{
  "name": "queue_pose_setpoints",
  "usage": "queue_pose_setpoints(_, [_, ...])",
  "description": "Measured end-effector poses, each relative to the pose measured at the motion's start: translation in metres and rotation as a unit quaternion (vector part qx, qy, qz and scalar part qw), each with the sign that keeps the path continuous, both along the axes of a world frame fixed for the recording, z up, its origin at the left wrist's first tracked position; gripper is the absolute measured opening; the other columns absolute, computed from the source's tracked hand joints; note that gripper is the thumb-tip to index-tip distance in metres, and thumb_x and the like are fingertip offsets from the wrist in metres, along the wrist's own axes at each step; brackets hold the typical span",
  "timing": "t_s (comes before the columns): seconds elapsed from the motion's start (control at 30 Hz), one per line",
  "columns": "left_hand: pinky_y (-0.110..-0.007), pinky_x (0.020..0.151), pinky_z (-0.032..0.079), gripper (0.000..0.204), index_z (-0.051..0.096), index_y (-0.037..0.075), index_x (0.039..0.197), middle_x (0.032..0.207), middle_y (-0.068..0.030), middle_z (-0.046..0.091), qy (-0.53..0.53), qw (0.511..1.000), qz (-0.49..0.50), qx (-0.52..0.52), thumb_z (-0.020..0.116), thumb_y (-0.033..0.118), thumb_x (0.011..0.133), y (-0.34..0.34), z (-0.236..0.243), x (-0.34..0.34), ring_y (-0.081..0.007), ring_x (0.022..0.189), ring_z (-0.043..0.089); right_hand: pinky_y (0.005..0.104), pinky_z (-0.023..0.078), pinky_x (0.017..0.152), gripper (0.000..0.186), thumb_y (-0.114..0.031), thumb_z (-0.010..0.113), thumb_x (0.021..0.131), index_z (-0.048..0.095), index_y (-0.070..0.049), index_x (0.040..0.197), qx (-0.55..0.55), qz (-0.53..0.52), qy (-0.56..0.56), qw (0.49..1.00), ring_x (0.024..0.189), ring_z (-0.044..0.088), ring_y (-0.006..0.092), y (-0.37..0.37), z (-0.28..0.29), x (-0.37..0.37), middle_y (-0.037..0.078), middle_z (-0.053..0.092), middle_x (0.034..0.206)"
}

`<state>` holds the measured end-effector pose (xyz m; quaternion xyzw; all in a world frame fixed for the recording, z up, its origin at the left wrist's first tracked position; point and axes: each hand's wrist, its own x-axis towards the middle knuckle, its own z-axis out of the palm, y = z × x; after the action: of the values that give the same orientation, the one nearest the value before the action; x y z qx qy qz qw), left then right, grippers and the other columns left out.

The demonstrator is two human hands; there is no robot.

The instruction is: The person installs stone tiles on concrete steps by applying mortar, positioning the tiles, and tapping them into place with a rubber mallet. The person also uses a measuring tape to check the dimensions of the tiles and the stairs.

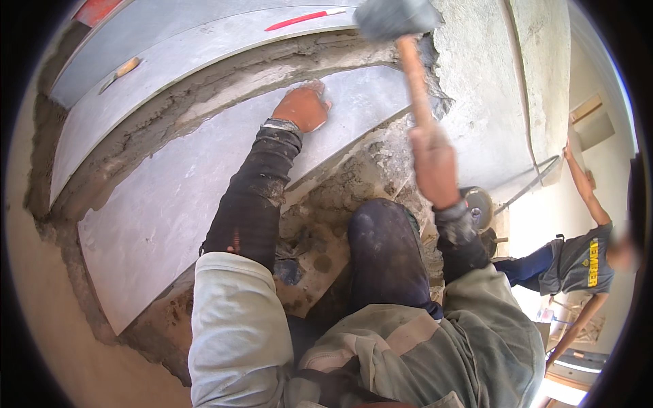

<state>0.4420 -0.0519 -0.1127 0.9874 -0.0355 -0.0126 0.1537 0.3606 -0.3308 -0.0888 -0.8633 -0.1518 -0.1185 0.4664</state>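
A large grey slab [170, 197] is bedded in wet mortar [156, 146] below an upper slab [211, 47]. The left hand [301, 109] is placed on the large slab, close to its far edge and toward its right end; its fingers are curled together, and whether anything is enclosed cannot be told. A mallet [396, 19] is gripped in the right hand [435, 168], whose fingers are clamped around the wooden handle. The mallet head, blurred, is seen over the right end of the upper slab; its height cannot be told.

A round bucket [479, 206] is positioned just beside the right forearm; its contents cannot be identified. Yellow block lettering is carried on the grey shirt [583, 262] of another person, located at the right.

A red pencil [303, 20] is laid near the front edge of the upper slab. A small wooden-handled tool [127, 66] is laid toward that slab's left end.
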Motion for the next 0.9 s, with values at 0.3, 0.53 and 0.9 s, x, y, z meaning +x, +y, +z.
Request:
queue_pose_setpoints(0.3, [-0.042,0.113,0.037,0.057,0.045,-0.002,0.144,0.147,-0.0214,0.048,-0.065,0.992,0.095,0.050,0.048,0.035,0.100,0.097,-0.008,-0.097,-0.0364,0.134,0.047,0.0320,0.042,0.045,0.044,-0.040,0.042,0.105,0.052,0.002,0.104,0.224,0.092,-0.119,0.963,0.052,0.051,0.0185,0.011,0.012,-0.045,0.010,0.054,0.075])
queue_pose_setpoints(0.53, [-0.045,0.110,0.041,0.055,0.042,0.003,0.147,0.147,-0.0190,0.049,0.009,0.992,0.112,0.053,0.046,0.032,0.101,0.111,0.004,-0.108,-0.0401,0.128,0.052,0.0302,0.040,0.040,0.024,-0.023,0.051,0.104,0.056,-0.001,0.095,-0.005,0.105,-0.113,0.988,0.049,0.051,0.0098,0.040,0.031,-0.041,-0.002,0.055,0.063])
queue_pose_setpoints(0.9, [-0.044,0.113,0.038,0.055,0.044,0.003,0.146,0.148,-0.0177,0.048,-0.012,0.993,0.105,0.047,0.046,0.034,0.101,0.112,-0.006,-0.100,-0.0366,0.134,0.048,0.0278,0.037,0.043,0.031,-0.031,0.055,0.101,0.055,-0.001,0.093,-0.100,0.134,-0.106,0.980,0.050,0.049,0.0110,0.051,-0.025,-0.022,0.005,0.057,0.066])
